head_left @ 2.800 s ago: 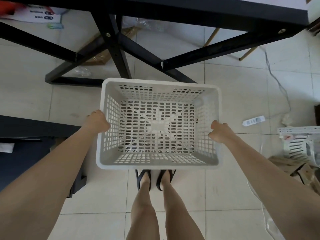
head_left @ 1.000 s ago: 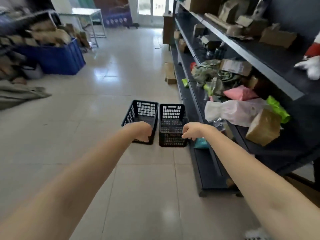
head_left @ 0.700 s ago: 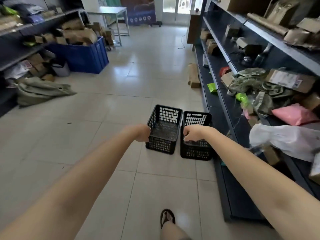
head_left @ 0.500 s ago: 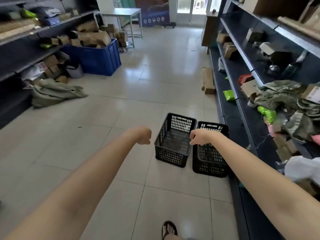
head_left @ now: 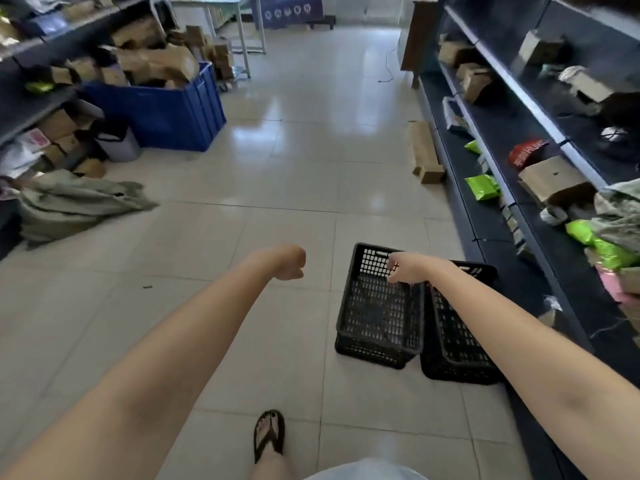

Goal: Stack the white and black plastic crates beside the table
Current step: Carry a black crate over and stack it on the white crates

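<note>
Floor of pale glossy tiles point(head_left: 304, 161) filled most of the view, running between two rows of dark metal shelving point(head_left: 512, 109) loaded with cardboard boxes and bright green packets. Against the left row stood a large blue plastic bin point(head_left: 173, 112) heaped with brown cardboard, and nearer lay a crumpled grey-green cloth point(head_left: 76, 206) on the tiles. Two black perforated plastic crates sat upright side by side on the floor, touching the foot of the right shelving: the left black crate point(head_left: 381, 306) stood slightly ahead of the right black crate point(head_left: 457, 337), their long walls just beside each other. Both bare forearms were stretched forward. The left hand point(head_left: 289, 263) hung over bare tiles, well apart from the crates, its grip curled into a loose fist around nothing. The right hand point(head_left: 403, 270) hovered above the left black crate's open top, fingers bent downward; whether its grip touched the rim could not be told, and it held nothing visible. One foot in a dark flip-flop sandal point(head_left: 269, 436) stood on the tiles at the bottom edge.
</note>
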Action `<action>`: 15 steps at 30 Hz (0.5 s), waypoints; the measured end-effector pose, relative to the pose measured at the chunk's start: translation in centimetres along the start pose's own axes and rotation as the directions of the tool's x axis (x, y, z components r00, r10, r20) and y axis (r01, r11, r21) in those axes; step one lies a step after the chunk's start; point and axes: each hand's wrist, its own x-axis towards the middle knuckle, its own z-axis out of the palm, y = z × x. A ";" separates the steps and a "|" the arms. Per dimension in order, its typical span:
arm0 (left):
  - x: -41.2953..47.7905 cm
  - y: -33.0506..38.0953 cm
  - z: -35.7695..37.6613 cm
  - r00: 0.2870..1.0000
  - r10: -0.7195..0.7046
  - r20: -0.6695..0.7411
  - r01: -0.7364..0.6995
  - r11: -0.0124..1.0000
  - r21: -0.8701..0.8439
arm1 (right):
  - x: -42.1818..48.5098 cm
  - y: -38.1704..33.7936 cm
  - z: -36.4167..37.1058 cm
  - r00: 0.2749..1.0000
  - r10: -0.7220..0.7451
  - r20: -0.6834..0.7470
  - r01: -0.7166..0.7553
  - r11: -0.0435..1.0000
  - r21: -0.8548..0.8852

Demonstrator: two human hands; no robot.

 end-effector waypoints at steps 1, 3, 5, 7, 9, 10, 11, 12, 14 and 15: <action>1.6 -1.2 -0.9 1.000 0.024 0.003 -0.024 1.000 0.003 | 1.2 -1.0 -0.8 1.000 0.020 -0.002 -0.020 1.000 0.016; 4.8 -3.2 -2.7 0.997 0.070 0.019 -0.070 0.997 0.016 | 3.5 -2.7 -2.1 0.998 0.065 0.014 -0.066 0.996 0.064; 8.2 -4.9 -4.4 0.993 0.112 0.039 -0.113 0.993 0.033 | 5.9 -4.1 -3.5 0.995 0.095 0.009 -0.096 0.989 0.113; 11.8 -6.1 -6.1 0.987 0.151 0.053 -0.155 0.985 0.070 | 8.4 -4.9 -4.6 0.992 0.122 -0.013 -0.119 0.980 0.159; 15.3 -6.0 -7.5 0.975 0.201 0.099 -0.214 0.966 0.148 | 10.7 -5.2 -5.6 0.990 0.141 -0.010 -0.135 0.965 0.224; 17.0 -5.6 -8.3 0.966 0.228 0.123 -0.248 0.951 0.184 | 11.8 -5.0 -6.0 0.988 0.152 -0.007 -0.145 0.955 0.260; 18.8 -4.9 -9.0 0.957 0.254 0.141 -0.279 0.937 0.208 | 13.0 -4.6 -6.4 0.986 0.168 -0.004 -0.159 0.943 0.291; 20.8 -4.2 -9.8 0.947 0.282 0.152 -0.310 0.924 0.222 | 14.2 -4.1 -6.8 0.982 0.187 0.001 -0.178 0.932 0.317; 24.8 -2.6 -11.2 0.930 0.337 0.148 -0.365 0.897 0.250 | 16.6 -2.6 -7.6 0.973 0.230 -0.015 -0.210 0.910 0.358; 26.6 -1.9 -12.0 0.921 0.361 0.149 -0.389 0.882 0.265 | 17.6 -1.7 -8.0 0.967 0.255 -0.022 -0.228 0.896 0.382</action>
